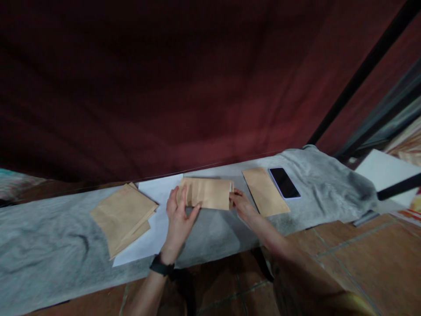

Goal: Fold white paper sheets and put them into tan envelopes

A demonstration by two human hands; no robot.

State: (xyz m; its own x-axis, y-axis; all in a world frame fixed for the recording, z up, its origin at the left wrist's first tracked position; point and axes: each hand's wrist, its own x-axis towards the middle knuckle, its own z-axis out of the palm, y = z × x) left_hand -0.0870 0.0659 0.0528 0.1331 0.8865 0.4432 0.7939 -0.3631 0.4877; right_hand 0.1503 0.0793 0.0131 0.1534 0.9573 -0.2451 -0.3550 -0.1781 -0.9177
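A brown paper envelope [210, 193] lies crosswise in front of me, with a sliver of white showing at its right end. My left hand [180, 210] rests on the envelope's left part, fingers spread. At the right end, my right hand [241, 202] has its fingers closed at the envelope's edge; the fingertips are partly hidden there. To the right lies another brown envelope [265, 192], flat. Left of my left hand, several brown envelopes [123, 215] are stacked loosely, partly over white paper [148, 239].
A phone [284, 183] lies beside the right-hand envelope. Grey cloth [49, 245] covers the narrow bench. A dark red curtain [197, 87] hangs behind it, and a black pole [362, 74] slants at the right. Tiled floor [371, 254] shows below.
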